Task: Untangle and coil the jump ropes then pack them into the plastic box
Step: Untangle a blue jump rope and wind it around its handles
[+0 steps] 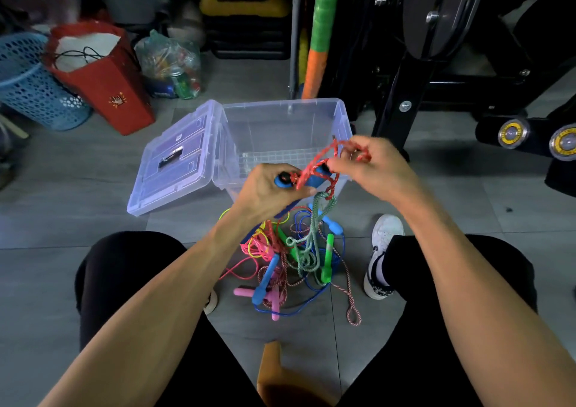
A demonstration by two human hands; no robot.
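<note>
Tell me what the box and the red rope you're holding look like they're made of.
The box looks like clear, glossy hard plastic: the floor shows through its walls. The red rope, between the left hand and right hand, looks like matte braided cord with white flecks, probably cotton or nylon.

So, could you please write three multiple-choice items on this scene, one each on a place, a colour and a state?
1. Where does the lid lie?
A. left of the plastic box
B. inside it
C. closed on top

2. What colour is the rope in the right hand?
A. yellow
B. red
C. black

3. What does the plastic box hold?
A. coiled ropes
B. shoes
C. nothing visible

Key: 1 A, the lid leans open at the box's left side; 2 B, a red rope runs to the blue handles in the left hand; 3 C, its gridded bottom shows bare.
</note>
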